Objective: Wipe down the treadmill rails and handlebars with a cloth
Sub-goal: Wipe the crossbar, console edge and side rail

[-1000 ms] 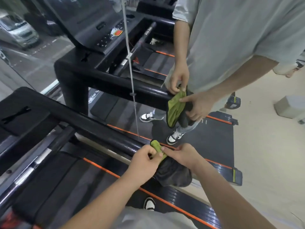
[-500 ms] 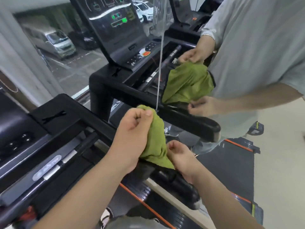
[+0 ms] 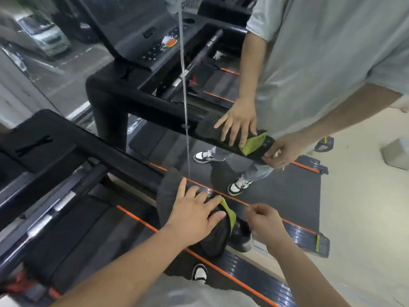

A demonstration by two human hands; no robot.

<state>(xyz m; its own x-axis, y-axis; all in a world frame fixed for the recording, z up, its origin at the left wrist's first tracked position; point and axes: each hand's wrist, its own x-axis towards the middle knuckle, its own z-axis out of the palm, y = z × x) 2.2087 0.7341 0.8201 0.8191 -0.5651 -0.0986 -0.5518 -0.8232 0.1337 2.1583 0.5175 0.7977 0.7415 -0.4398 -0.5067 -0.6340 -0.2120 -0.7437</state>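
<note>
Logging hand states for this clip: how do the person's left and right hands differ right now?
The left hand lies flat, fingers spread, on the cloth over the handrail; the right hand has curled fingers. The left touches the cloth; the right hovers beside it, apparently holding nothing. Both are bare.

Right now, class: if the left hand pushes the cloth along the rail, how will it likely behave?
Probably floppy: the cloth drapes over the handrail, its green corner folded up. It should slide easily on that glossy surface under the flat left hand.
</note>
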